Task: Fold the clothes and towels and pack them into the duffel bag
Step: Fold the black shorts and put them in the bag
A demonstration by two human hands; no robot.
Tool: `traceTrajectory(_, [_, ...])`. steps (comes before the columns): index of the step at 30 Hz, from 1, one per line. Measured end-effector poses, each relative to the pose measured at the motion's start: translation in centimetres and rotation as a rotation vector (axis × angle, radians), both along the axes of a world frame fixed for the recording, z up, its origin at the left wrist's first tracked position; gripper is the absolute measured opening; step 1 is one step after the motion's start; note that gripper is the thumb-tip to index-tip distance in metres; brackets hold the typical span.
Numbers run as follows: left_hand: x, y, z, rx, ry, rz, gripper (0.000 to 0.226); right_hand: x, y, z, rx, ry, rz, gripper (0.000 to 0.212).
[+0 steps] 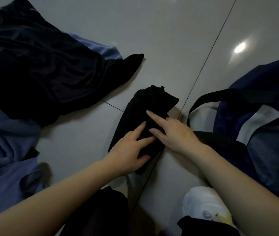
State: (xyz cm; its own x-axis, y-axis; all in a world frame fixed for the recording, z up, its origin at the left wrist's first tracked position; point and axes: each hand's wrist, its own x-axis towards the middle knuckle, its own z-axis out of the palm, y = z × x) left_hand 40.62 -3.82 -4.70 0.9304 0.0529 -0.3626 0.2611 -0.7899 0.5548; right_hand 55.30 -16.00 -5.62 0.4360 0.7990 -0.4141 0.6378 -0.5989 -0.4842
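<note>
So a small black folded cloth (144, 123) is laid out on the grey tiled floor (161, 48), pretty much in the middle of the view, right next to a tile seam. It's folded into a long narrow strip, angled from lower left up to upper right.

Both hands are pressed down flat on it. The left hand (128, 150) is laid over the near end of the strip, fingers straight and spread a little, with the fingertips (143, 124) pointed up toward the middle of the cloth and the thumb stretched out along the near edge. Nothing is being pinched there, it's just held down. The right hand (174, 133) is brought in from the other side; its index finger (154, 115) is stuck out straight and pressed onto the middle of the cloth, a second finger is laid flat lower down, almost touching the left hand's fingers. The rest of the right fingers are tucked behind the hand, so whether any fabric is gripped there can't be told.

The far end of the cloth is left uncovered past both sets of fingertips.

A navy duffel bag (263, 133) is slumped open just to the right, with its black strap (208, 97) looped over near the cloth. Off to the left, a black garment (38, 68) is heaped on top of blue fabric (7, 150), well apart from the hands. A white sock (203, 205) is seen at the bottom edge.
</note>
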Motion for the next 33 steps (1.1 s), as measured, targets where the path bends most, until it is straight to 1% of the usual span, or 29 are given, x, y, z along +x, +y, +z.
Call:
traceTrajectory(1, [-0.5, 0.5, 0.3, -0.071, -0.069, 0.015, 0.049, 0.1, 0.0, -0.2, -0.038, 0.006, 0.006, 0.059])
traceTrajectory(2, [-0.9, 1.2, 0.3, -0.11, -0.164, 0.079, 0.042, 0.1, 0.0, -0.4, -0.064, 0.012, 0.005, 0.06])
traceTrajectory(3, [-1.1, 1.9, 0.2, -0.12, -0.261, 0.2, 0.037, -0.1, -0.2, -0.5, -0.086, 0.022, 0.0, 0.061])
traceTrajectory(4, [-1.1, 2.7, 0.1, -0.123, -0.301, 0.371, 0.032, -0.4, -0.3, -0.6, -0.109, 0.035, -0.011, 0.063])
traceTrajectory(5, [-0.7, 3.5, 0.0, -0.144, -0.285, 0.562, 0.029, -0.7, -0.5, -0.7, -0.13, 0.049, -0.028, 0.064])
traceTrajectory(6, [-0.1, 4.2, -0.1, -0.2, -0.195, 0.707, 0.032, -1.0, -0.6, -0.7, -0.147, 0.06, -0.052, 0.066])
traceTrajectory(7, [0.6, 4.8, -0.3, -0.29, -0.059, 0.777, 0.041, -1.3, -0.7, -0.6, -0.162, 0.066, -0.08, 0.068])
traceTrajectory(8, [1.3, 5.1, -0.4, -0.404, 0.057, 0.786, 0.052, -1.5, -0.7, -0.4, -0.174, 0.077, -0.108, 0.07])
traceTrajectory(9, [1.8, 5.1, -0.5, -0.543, 0.127, 0.767, 0.062, -1.7, -0.7, -0.2, -0.181, 0.092, -0.139, 0.072])
traceTrajectory(10, [2.2, 4.9, -0.5, -0.664, 0.155, 0.731, 0.072, -1.9, -0.7, -0.1, -0.188, 0.106, -0.168, 0.074])
traceTrajectory(11, [2.4, 4.6, -0.7, -0.736, 0.155, 0.687, 0.082, -2.1, -0.6, 0.0, -0.196, 0.109, -0.192, 0.076])
traceTrajectory(13, [2.5, 4.1, -1.2, -0.792, 0.168, 0.617, 0.097, -2.3, -0.6, 0.0, -0.235, 0.076, -0.217, 0.079])
traceTrajectory(15, [2.7, 3.7, -1.2, -0.867, 0.223, 0.623, 0.105, -2.4, -0.7, -0.1, -0.266, 0.051, -0.223, 0.081])
traceTrajectory(16, [2.8, 3.6, -1.1, -0.907, 0.24, 0.63, 0.108, -2.3, -0.8, -0.1, -0.265, 0.076, -0.229, 0.082])
traceTrajectory(17, [2.8, 3.4, -1.1, -0.94, 0.249, 0.639, 0.109, -2.2, -0.8, -0.1, -0.244, 0.138, -0.246, 0.083])
traceTrajectory(19, [2.7, 2.9, -0.7, -1.0, 0.246, 0.668, 0.102, -1.8, -0.9, 0.1, -0.141, 0.329, -0.314, 0.082])
traceTrajectory(21, [2.5, 2.5, -0.2, -1.06, 0.232, 0.694, 0.096, -1.9, -0.9, 0.3, 0.018, 0.521, -0.391, 0.084])
traceTrajectory(23, [2.2, 2.2, 0.3, -1.113, 0.226, 0.701, 0.098, -2.2, -1.0, 0.7, 0.179, 0.679, -0.448, 0.088])
traceTrajectory(25, [1.9, 1.9, 0.9, -1.156, 0.213, 0.686, 0.096, -2.4, -1.3, 1.3, 0.296, 0.793, -0.489, 0.093])
traceTrajectory(27, [1.8, 1.6, 1.6, -1.168, 0.188, 0.662, 0.093, -2.5, -1.9, 2.1, 0.392, 0.84, -0.524, 0.096])
traceTrajectory(29, [2.1, 1.1, 2.6, -1.136, 0.159, 0.631, 0.094, -2.6, -2.7, 3.1, 0.485, 0.816, -0.543, 0.095])
traceTrajectory(33, [3.0, -1.2, 4.7, -0.926, 0.058, 0.593, 0.107, -2.2, -4.8, 5.3, 0.596, 0.665, -0.532, 0.088])
